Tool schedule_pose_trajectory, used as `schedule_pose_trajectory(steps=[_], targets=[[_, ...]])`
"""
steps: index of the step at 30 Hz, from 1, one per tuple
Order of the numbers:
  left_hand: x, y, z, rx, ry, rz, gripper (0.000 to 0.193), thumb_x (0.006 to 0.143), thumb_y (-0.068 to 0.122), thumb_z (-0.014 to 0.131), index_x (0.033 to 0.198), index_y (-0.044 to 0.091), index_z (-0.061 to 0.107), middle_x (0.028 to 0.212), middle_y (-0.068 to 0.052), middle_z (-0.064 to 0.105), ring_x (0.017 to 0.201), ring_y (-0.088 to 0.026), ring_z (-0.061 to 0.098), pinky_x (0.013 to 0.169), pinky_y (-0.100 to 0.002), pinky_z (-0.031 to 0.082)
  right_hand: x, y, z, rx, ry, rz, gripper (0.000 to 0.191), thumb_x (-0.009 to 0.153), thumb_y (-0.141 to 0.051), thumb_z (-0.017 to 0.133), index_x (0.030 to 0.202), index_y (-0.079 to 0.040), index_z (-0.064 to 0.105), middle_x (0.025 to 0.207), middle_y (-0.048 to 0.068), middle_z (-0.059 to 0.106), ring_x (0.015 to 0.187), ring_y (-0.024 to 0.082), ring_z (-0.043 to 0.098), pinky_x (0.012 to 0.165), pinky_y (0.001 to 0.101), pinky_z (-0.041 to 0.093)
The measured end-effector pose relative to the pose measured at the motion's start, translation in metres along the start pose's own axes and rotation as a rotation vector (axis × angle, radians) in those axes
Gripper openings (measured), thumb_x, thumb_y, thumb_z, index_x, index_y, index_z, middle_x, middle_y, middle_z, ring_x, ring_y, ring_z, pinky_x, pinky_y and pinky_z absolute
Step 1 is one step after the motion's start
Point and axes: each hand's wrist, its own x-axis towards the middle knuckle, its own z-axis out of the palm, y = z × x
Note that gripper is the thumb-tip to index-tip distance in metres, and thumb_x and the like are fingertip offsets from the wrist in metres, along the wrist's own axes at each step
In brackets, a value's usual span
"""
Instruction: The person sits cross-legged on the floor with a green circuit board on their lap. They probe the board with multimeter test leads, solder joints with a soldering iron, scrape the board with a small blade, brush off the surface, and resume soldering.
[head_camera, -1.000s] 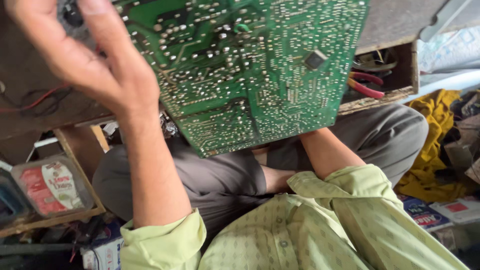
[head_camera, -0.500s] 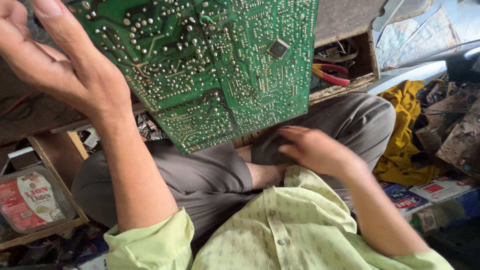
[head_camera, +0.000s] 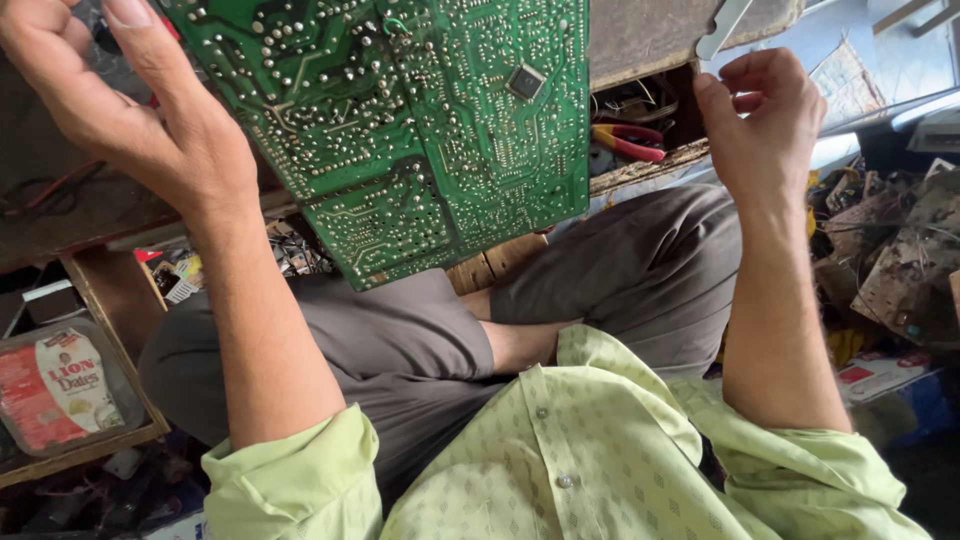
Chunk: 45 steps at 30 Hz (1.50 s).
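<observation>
A large green circuit board (head_camera: 420, 130) fills the top middle, its solder side toward me, with a small black chip (head_camera: 526, 82) near its right edge. My left hand (head_camera: 130, 110) grips the board's left edge, thumb pressed on top. My right hand (head_camera: 762, 120) is raised to the right of the board, apart from it, fingers loosely curled and holding nothing that I can see. It hovers in front of a wooden workbench edge (head_camera: 660, 160). My crossed legs in grey trousers (head_camera: 400, 340) lie below the board.
Red-handled pliers (head_camera: 630, 140) lie in the bench recess behind the board. A clear plastic food tub (head_camera: 60, 390) sits in a wooden tray at the lower left. Scrap boards and clutter (head_camera: 900, 260) pile up at the right, with a yellow cloth beside them.
My right hand has lifted from my lap to the right of the board. The board has shifted a little in view, still held by my left hand.
</observation>
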Motion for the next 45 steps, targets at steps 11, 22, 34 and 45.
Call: schedule_pose_trajectory(steps=[11, 22, 34, 45], targets=[[0.008, 0.012, 0.005, -0.083, -0.021, 0.018, 0.017, 0.116, 0.014, 0.06, 0.126, 0.001, 0.055, 0.128, -0.014, 0.059, 0.111, -0.027, 0.059, 0.1, -0.036, 0.048, 0.039, 0.04, 0.029, 0.275, 0.056, 0.226, 0.049, 0.096, -0.012, 0.078, 0.131, -0.006, 0.044, 0.083, 0.006, 0.069, 0.072, 0.016, 0.067, 0.068, 0.0321, 0.055], [0.009, 0.062, 0.008, -0.29, -0.061, -0.009, 0.015, 0.105, 0.002, 0.073, 0.115, 0.005, 0.062, 0.104, -0.006, 0.067, 0.077, -0.012, 0.061, 0.068, -0.025, 0.048, -0.047, -0.015, 0.006, 1.455, -0.127, 0.495, 0.031, 0.111, 0.001, 0.062, 0.141, -0.007, 0.058, 0.099, 0.01, 0.065, 0.081, 0.018, 0.06, 0.071, 0.0294, 0.05], [0.019, 0.063, -0.01, -0.515, -0.453, -0.097, 0.028, 0.099, 0.016, 0.089, 0.115, 0.005, 0.068, 0.091, 0.0, 0.071, 0.07, -0.005, 0.062, 0.06, -0.021, 0.048, -0.069, -0.092, -0.019, 1.29, -0.378, 0.25, 0.022, 0.109, 0.005, 0.066, 0.13, 0.008, 0.06, 0.09, 0.01, 0.064, 0.073, 0.017, 0.059, 0.066, 0.0287, 0.045], [0.01, 0.059, -0.001, -0.915, -0.837, -0.15, 0.042, 0.097, 0.011, 0.088, 0.133, 0.009, 0.066, 0.103, -0.001, 0.076, 0.089, -0.006, 0.073, 0.068, -0.02, 0.057, -0.099, -0.145, 0.022, 1.349, -0.723, 0.403, 0.047, 0.096, -0.001, 0.074, 0.139, 0.007, 0.059, 0.095, 0.012, 0.068, 0.075, 0.014, 0.057, 0.065, 0.0261, 0.043]])
